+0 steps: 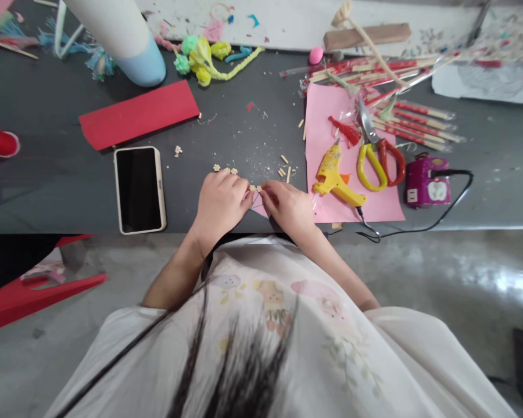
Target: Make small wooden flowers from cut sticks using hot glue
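Near the table's front edge, my left hand (224, 196) and my right hand (290, 206) face each other with fingers curled and fingertips pinched close together. Between the fingertips are small pale flower-shaped pieces (255, 188), at the top of a small pink triangular piece (260, 205) with dark lines on it. The fingers partly cover these pieces. A few more flower-shaped pieces (227, 170) lie just beyond my left knuckles. Short pale stick bits (284, 172) are scattered beyond my right hand.
On the right, a yellow glue gun (335, 177) and scissors (377, 151) rest on pink paper (320, 128), beside a purple box (427, 181) with a black cord. A phone (140, 188), red paper (139, 115) and a white-blue bottle (131, 43) are on the left.
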Tool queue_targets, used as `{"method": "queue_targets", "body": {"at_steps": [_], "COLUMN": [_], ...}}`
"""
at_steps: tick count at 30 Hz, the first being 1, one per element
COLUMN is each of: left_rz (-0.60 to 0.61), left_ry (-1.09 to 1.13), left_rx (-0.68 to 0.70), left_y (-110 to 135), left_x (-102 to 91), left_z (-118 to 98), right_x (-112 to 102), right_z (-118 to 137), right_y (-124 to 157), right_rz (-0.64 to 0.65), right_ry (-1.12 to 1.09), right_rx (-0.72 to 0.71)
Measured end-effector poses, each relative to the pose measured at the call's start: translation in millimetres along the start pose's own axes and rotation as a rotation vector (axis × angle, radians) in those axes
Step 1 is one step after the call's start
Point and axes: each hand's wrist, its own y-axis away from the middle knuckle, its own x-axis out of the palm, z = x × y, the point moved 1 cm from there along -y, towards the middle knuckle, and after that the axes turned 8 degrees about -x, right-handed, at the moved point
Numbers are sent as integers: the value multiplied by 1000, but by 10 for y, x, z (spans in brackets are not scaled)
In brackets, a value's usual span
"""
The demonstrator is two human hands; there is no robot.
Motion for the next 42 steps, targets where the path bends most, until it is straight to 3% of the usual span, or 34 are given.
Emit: {"method": "queue_targets", "body": {"at_steps": [16,29,37,42], "left_rz": [-151,-115,27,15], "left_ry": [81,143,344,330], "left_rx": [85,49,25,25], "left_y": [145,177,110,111], "left_x": [26,31,47,57], "left_z": [17,39,34,56], "right_x": [29,7,26,33], "right_z": [25,50,35,22], "right_y": [-12,-35,-34,-28], "right_rz": [38,50,38,35], "right_ry": [75,39,41,32], "right_rx": [-13,-18,-1,-8]}}
